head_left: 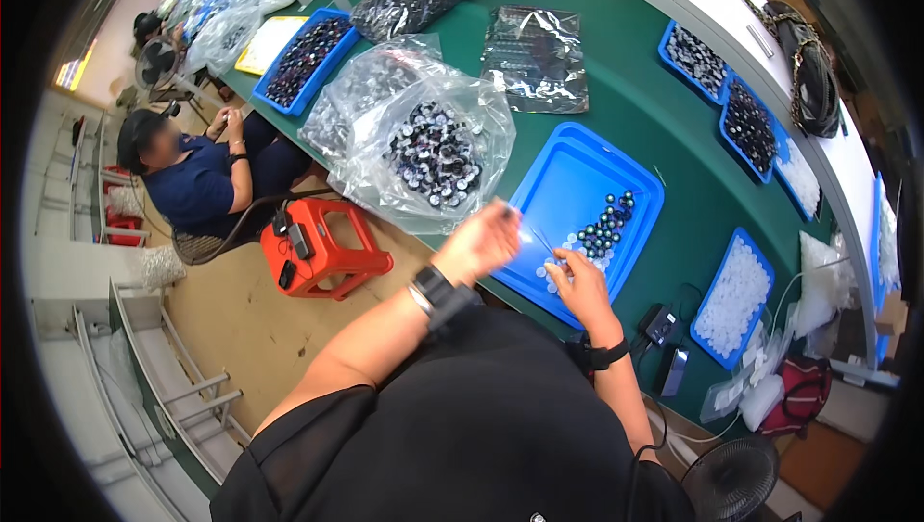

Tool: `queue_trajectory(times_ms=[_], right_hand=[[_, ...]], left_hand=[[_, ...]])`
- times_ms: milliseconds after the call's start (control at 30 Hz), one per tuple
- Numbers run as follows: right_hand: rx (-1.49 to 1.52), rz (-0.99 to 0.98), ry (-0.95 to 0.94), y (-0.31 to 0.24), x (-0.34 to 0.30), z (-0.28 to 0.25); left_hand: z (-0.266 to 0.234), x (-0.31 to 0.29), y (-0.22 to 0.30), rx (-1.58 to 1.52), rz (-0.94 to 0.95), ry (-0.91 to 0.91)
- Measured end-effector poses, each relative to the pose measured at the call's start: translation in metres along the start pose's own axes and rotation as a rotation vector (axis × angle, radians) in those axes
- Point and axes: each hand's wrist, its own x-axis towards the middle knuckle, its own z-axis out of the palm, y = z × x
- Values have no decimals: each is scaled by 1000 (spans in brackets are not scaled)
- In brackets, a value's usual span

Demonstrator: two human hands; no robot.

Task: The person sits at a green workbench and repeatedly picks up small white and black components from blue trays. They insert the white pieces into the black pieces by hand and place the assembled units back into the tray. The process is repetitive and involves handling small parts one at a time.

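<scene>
A blue tray [632, 185] lies on the green table in front of me, with dark shiny beads [606, 224] and small clear round pieces [568, 251] at its right and near side. My right hand [583, 289] is closed on thin metal tweezers [543, 240], whose tips point up and left over the tray. Left of it, my left hand [481, 241] is pinched at the tray's left rim. Something small and dark shows at its fingertips, too blurred to name. Beyond that hand, an open clear plastic bag [371, 152] contains many dark and clear round pieces [435, 156].
A flat plastic-wrapped pack [535, 58] lies beyond the tray. Blue trays of dark beads [306, 60] and white pieces [733, 299] stand left and right. A black power adapter [658, 324] sits nearby. A red stool [354, 251] and a seated person [197, 171] are at left.
</scene>
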Motion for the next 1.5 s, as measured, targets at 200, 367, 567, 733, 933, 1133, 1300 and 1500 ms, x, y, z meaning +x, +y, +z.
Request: queue_trajectory(times_ms=[200,367,567,733,933,1133,1300,1500], right_hand=[[209,293,183,68,-5,29],[-52,306,401,92,23,37],[-429,443,413,87,59,43],[-426,418,436,93,58,45],[221,568,519,77,52,36],[647,526,406,63,46,24],[701,464,335,31,47,1],[715,389,260,-12,48,-36]], left_hand=[[24,6,106,112,296,157],[-12,49,63,559,-12,154],[-41,80,-19,1473,-247,99],[-78,90,-51,2162,196,-155],[-65,96,-53,2285,185,-128],[-53,113,-54,2299,13,-123],[-30,120,-39,1636,-302,45],[41,85,-2,917,-239,-62]])
